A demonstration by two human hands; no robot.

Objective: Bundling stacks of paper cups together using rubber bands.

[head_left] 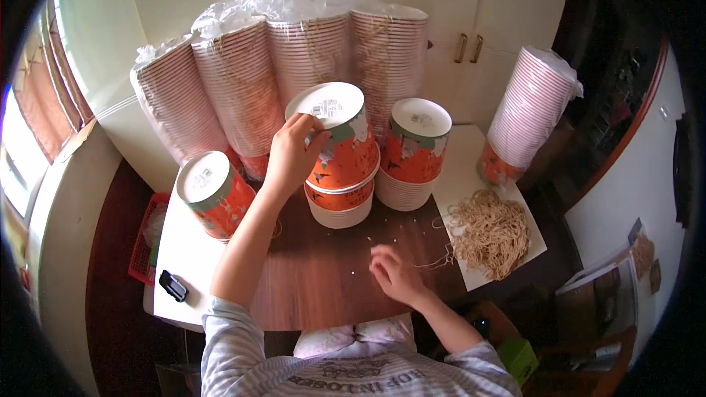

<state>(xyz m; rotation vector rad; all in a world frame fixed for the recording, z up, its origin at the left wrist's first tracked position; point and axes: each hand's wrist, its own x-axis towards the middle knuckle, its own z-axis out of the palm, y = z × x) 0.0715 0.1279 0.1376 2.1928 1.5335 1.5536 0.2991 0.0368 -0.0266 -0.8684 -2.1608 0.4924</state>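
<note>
My left hand (298,145) grips the rim of an upside-down orange paper bucket (346,154) with a green band and a white base. That bucket sits over another orange bucket (346,198), the two nested on the brown table. To the left, another upturned bucket (224,206) stands partly behind my left forearm. An upturned stack of buckets (412,154) is on the right. My right hand (397,276) hovers low over the table, its fingers loosely bent, slightly blurred and apparently holding nothing. A loose strand from a pile of tan string (489,235) ends close to it.
Tall plastic-wrapped bucket stacks (309,51) line the back of the table. Another wrapped stack (529,117) stands at the far right. A small black case (173,287) lies at the left edge. Beyond it is a red basket (143,242). White crumbs (353,273) dot the table.
</note>
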